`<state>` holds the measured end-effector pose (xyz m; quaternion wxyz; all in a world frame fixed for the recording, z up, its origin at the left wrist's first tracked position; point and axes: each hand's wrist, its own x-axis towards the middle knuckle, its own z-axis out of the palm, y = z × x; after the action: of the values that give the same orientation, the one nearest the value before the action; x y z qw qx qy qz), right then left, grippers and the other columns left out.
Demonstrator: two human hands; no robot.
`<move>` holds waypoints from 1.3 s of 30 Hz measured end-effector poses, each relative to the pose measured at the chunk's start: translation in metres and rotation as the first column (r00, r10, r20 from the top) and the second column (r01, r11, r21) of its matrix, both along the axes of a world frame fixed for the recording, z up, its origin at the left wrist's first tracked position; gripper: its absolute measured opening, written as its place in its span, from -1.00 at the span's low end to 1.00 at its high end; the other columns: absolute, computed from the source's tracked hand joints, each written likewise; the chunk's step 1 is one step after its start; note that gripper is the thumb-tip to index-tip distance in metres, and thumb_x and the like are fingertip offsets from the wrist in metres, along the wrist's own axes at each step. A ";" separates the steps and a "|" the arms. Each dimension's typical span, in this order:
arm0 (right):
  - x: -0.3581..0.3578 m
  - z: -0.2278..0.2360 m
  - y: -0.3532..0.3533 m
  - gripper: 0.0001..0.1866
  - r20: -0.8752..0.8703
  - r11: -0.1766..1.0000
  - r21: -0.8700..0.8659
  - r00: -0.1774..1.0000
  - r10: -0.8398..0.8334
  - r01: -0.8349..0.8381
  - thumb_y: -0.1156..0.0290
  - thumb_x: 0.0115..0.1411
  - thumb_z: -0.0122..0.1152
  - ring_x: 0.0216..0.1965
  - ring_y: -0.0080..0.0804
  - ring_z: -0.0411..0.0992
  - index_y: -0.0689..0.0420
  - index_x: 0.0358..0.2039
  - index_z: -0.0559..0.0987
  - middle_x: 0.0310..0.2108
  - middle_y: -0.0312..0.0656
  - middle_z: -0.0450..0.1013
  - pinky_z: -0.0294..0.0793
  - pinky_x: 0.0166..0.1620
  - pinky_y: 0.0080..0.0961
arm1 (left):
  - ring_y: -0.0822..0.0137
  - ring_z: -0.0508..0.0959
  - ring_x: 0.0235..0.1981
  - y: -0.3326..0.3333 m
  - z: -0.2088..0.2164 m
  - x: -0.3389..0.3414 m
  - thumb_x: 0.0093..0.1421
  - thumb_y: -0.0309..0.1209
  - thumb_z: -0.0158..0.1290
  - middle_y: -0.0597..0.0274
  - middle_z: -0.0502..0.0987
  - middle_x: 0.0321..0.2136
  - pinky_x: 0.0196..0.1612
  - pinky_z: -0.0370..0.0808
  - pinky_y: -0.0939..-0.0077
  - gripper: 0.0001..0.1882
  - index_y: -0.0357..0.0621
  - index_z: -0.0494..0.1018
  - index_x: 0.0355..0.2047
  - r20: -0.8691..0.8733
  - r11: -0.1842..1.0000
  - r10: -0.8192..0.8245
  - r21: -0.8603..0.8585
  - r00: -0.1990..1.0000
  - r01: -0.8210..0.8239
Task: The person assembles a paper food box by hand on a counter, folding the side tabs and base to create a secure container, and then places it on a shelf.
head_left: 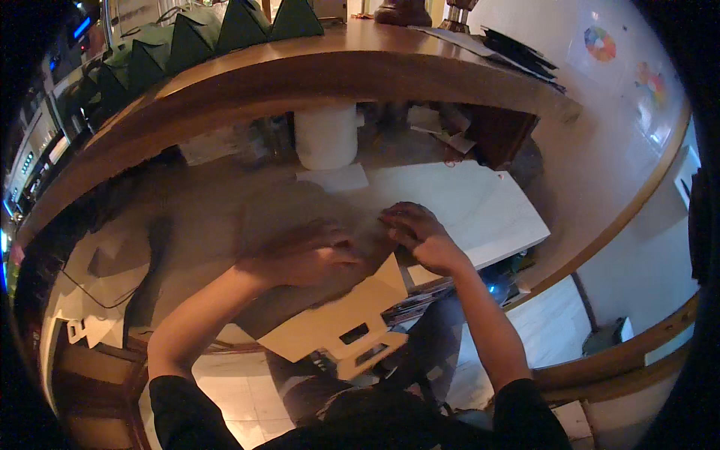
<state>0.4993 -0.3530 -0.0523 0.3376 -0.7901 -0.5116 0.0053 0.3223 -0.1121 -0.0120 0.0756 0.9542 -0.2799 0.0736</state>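
Note:
A tan cardboard piece with cut-out handle slots hangs over the near edge of the desk, above my lap. Its far part lies in shadow under my hands, so I cannot make out its full outline. Over that shadowed area is my left hand, palm down, its fingers bent and smeared by motion. To its right, my right hand has curved fingers with a gap between thumb and forefinger, and nothing visible in them. It is close to the left edge of a flat white board or box.
A white roll stands under the raised wooden ledge, with a white sheet before it. Green pointed folded cloths line the ledge. Dark folders lie at its right. A thin cable runs at the left.

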 end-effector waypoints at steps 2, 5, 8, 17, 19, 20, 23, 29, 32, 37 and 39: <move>-0.009 0.000 0.005 -0.60 -0.047 0.999 0.036 0.998 0.036 -0.034 0.11 0.36 0.21 0.29 -0.09 0.32 0.04 0.09 0.61 0.12 -0.05 0.50 0.27 0.37 -0.19 | 0.09 0.48 0.15 -0.002 0.009 -0.018 0.16 -0.51 0.08 0.15 0.53 0.03 0.24 0.45 0.20 -0.54 0.15 0.61 0.07 -0.012 0.996 0.070 0.052 0.997 -0.069; -0.019 -0.004 0.010 -0.65 -0.178 0.994 0.070 0.980 0.093 -0.081 0.23 0.23 0.30 0.26 -0.07 0.34 0.04 0.00 0.63 0.09 -0.04 0.51 0.30 0.34 -0.18 | 0.10 0.48 0.14 0.003 0.011 -0.032 0.16 -0.53 0.06 0.17 0.52 0.03 0.22 0.47 0.21 -0.51 0.19 0.60 0.09 -0.095 0.994 0.099 0.056 0.991 -0.094; -0.024 -0.017 0.017 -0.63 -0.197 0.992 0.063 0.973 0.118 -0.108 0.34 0.10 0.31 0.21 -0.03 0.39 0.05 -0.04 0.62 0.07 -0.03 0.51 0.33 0.32 -0.16 | 0.04 0.46 0.18 0.011 0.013 -0.042 0.22 -0.50 0.07 0.15 0.49 0.15 0.24 0.46 0.16 -0.53 0.21 0.58 0.13 -0.199 0.995 0.098 0.048 0.975 -0.090; -0.044 0.003 0.021 -0.66 -0.169 0.956 -0.131 0.956 0.239 -0.262 0.39 0.14 0.21 0.14 0.10 0.44 0.19 -0.07 0.66 0.04 0.06 0.55 0.39 0.24 -0.13 | -0.04 0.61 -0.16 0.010 0.003 -0.036 0.41 -0.19 0.06 -0.01 0.63 -0.22 0.04 0.52 0.14 -0.67 -0.22 0.57 -0.07 -0.271 0.795 0.366 -0.405 0.890 -0.450; -0.042 0.005 0.021 -0.68 -0.137 0.936 -0.246 0.965 0.224 -0.252 0.33 0.19 0.21 0.09 0.10 0.47 0.20 -0.09 0.68 0.01 0.05 0.57 0.42 0.21 -0.13 | -0.06 0.63 -0.23 0.000 0.008 -0.023 0.42 -0.10 0.06 -0.04 0.64 -0.32 -0.03 0.54 0.11 -0.60 -0.24 0.57 -0.15 -0.375 0.682 0.472 -0.419 0.798 -0.600; -0.041 0.001 0.019 -0.67 -0.091 0.944 -0.183 0.961 0.262 -0.275 0.29 0.21 0.23 0.06 0.12 0.49 0.20 -0.10 0.69 0.01 0.04 0.57 0.44 0.19 -0.12 | -0.07 0.64 -0.26 -0.007 0.012 -0.015 0.41 -0.06 0.06 -0.05 0.64 -0.35 -0.06 0.54 0.09 -0.58 -0.25 0.57 -0.19 -0.391 0.665 0.532 -0.355 0.751 -0.657; -0.039 -0.008 0.017 -0.63 -0.009 0.938 -0.069 0.940 0.340 -0.340 0.15 0.26 0.25 -0.02 0.13 0.53 0.15 -0.10 0.70 0.00 0.03 0.57 0.49 0.13 -0.08 | -0.08 0.66 -0.26 -0.028 0.005 -0.008 0.38 -0.01 0.05 -0.09 0.64 -0.36 -0.12 0.56 0.04 -0.53 -0.25 0.57 -0.28 -0.223 0.647 0.696 -0.217 0.683 -0.731; -0.057 0.020 0.009 -0.35 -0.105 0.880 -0.282 0.924 0.368 -0.383 -0.28 0.30 0.09 -0.01 0.10 0.55 0.01 0.08 0.65 -0.04 0.03 0.59 0.51 0.11 0.02 | -0.10 0.67 -0.25 -0.043 -0.011 -0.039 0.34 -0.10 0.01 -0.10 0.66 -0.31 -0.15 0.59 -0.01 -0.61 -0.20 0.60 -0.27 -0.093 0.705 0.708 0.155 0.700 -0.693; -0.061 0.031 0.012 -0.23 -0.158 0.820 -0.430 0.926 0.343 -0.377 -0.42 0.26 0.03 0.00 0.10 0.55 -0.02 0.14 0.62 -0.05 0.04 0.58 0.51 0.11 0.04 | -0.13 0.68 -0.28 -0.036 -0.026 -0.038 0.34 -0.10 -0.01 -0.14 0.67 -0.33 -0.13 0.61 -0.03 -0.59 -0.22 0.63 -0.28 -0.098 0.741 0.670 0.157 0.736 -0.653; -0.058 0.029 0.001 -0.20 -0.062 0.818 -0.446 0.924 0.378 -0.364 -0.45 0.24 0.02 0.04 0.14 0.52 -0.04 0.17 0.60 0.08 0.03 0.53 0.51 0.11 0.02 | -0.11 0.68 -0.29 -0.041 -0.021 -0.041 0.30 -0.15 0.02 -0.09 0.67 -0.33 -0.17 0.63 -0.01 -0.65 -0.17 0.63 -0.27 -0.049 0.748 0.661 0.113 0.748 -0.654; -0.058 0.025 -0.014 -0.27 0.021 0.842 -0.368 0.901 0.433 -0.396 -0.36 0.27 0.08 0.10 0.11 0.48 -0.05 0.17 0.59 0.16 -0.02 0.48 0.47 0.17 -0.02 | -0.11 0.68 -0.30 -0.041 -0.024 -0.043 0.30 -0.16 0.02 -0.08 0.67 -0.34 -0.19 0.64 0.00 -0.65 -0.18 0.63 -0.29 -0.027 0.733 0.679 0.094 0.734 -0.674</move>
<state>0.4416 -0.3673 -0.0277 0.1535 -0.7076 -0.6776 0.1292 0.2798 -0.1529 -0.0364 0.0148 0.9946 0.0859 0.0568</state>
